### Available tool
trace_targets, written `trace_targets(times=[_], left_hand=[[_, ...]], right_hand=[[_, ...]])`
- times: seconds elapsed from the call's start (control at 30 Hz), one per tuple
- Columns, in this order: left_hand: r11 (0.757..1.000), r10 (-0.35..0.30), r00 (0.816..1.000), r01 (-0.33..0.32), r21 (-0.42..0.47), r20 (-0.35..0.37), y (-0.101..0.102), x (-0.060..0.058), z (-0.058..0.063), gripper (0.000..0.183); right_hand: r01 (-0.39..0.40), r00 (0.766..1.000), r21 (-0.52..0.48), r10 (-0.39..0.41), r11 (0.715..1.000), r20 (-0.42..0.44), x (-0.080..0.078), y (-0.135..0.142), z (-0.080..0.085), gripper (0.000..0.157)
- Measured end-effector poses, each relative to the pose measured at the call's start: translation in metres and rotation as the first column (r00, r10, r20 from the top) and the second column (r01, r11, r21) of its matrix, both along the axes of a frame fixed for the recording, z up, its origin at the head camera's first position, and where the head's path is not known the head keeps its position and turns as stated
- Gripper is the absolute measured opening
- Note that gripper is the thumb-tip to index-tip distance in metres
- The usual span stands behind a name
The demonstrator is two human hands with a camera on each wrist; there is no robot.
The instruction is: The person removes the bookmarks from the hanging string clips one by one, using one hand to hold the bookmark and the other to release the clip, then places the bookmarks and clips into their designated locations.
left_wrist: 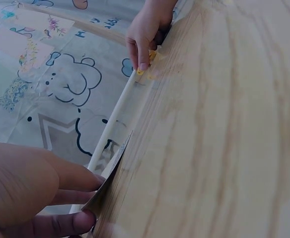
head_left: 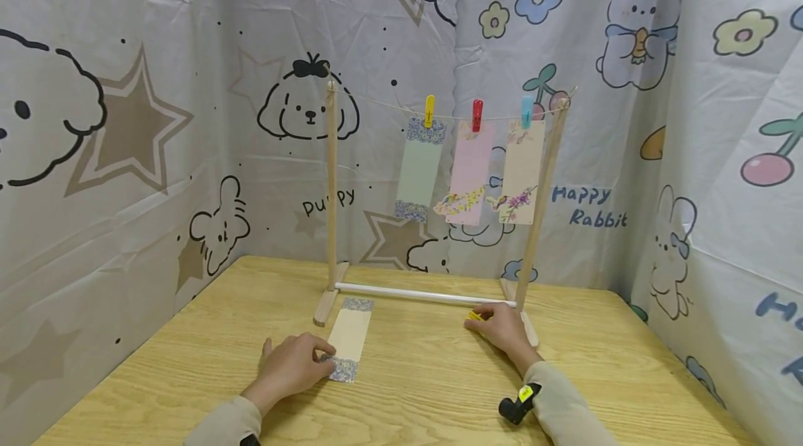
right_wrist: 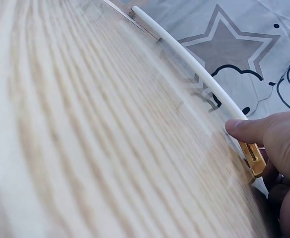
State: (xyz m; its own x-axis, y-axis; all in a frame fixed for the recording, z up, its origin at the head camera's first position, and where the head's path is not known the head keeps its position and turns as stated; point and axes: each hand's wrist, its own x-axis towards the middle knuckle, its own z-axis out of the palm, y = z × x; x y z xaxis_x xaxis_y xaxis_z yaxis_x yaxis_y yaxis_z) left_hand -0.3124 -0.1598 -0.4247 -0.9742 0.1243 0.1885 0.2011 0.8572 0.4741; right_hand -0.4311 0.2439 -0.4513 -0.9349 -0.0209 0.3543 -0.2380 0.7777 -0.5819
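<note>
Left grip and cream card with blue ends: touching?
Touching: the left wrist view shows the left grip pinching the cream card between thumb and fingers.

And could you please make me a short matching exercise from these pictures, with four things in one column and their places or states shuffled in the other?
Things:
1. Left hand
2. Right hand
3. Red clip
4. White rod

Places or states:
A. Low between the wooden posts
B. Holding a yellow clip
C. Fastening the pink card
D. Pinching a cream card

Right pairs: 1-D, 2-B, 3-C, 4-A.
</note>
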Motion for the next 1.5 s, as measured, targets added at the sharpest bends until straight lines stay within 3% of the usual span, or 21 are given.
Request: trace_targets(times=[1.5], left_hand=[[0.996, -0.019, 0.998, 0.013, -0.091, -0.061, 0.0014, 0.0031, 0.0015, 0.015]], right_hand=[[-0.002, 1.000, 0.024, 0.002, 1.000, -0.003, 0.0013, -0.0001, -0.0002, 0.035]])
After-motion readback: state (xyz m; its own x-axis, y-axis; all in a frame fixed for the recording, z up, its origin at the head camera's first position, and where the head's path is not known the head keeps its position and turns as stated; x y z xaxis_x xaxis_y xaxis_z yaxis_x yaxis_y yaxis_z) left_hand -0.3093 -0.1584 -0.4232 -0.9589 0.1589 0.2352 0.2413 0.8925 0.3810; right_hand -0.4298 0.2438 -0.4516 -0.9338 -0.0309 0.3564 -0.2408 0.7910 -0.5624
